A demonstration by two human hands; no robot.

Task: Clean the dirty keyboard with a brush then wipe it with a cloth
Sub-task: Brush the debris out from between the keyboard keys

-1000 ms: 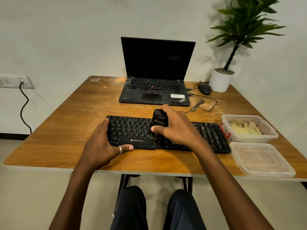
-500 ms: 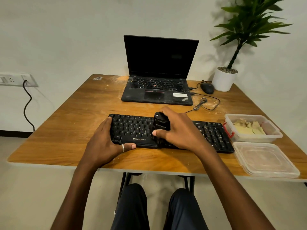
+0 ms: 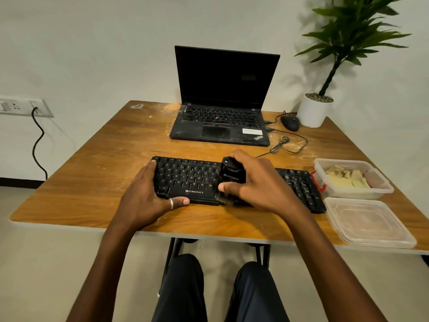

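Observation:
A black keyboard point(image 3: 185, 177) lies across the wooden table point(image 3: 92, 170) in front of me. My right hand point(image 3: 260, 184) grips a stubby black brush point(image 3: 231, 171) held upright, its bristles down on the keyboard's front edge near the middle. My left hand point(image 3: 148, 196) grips the keyboard's left end, fingers over the far corner and thumb along the front edge. A folded yellowish cloth point(image 3: 346, 178) sits in a clear plastic box point(image 3: 380, 189) at the right of the keyboard.
An open black laptop point(image 3: 222, 122) stands behind the keyboard, with a mouse point(image 3: 290, 123), a coiled cable point(image 3: 282, 145) and a white plant pot point(image 3: 313, 112) at the back right. A clear lid point(image 3: 369, 224) lies at the front right corner. My knees are under the table edge.
The brush and my right hand have slid from the middle key rows toward the keyboard's front edge. My left hand keeps its hold on the left end.

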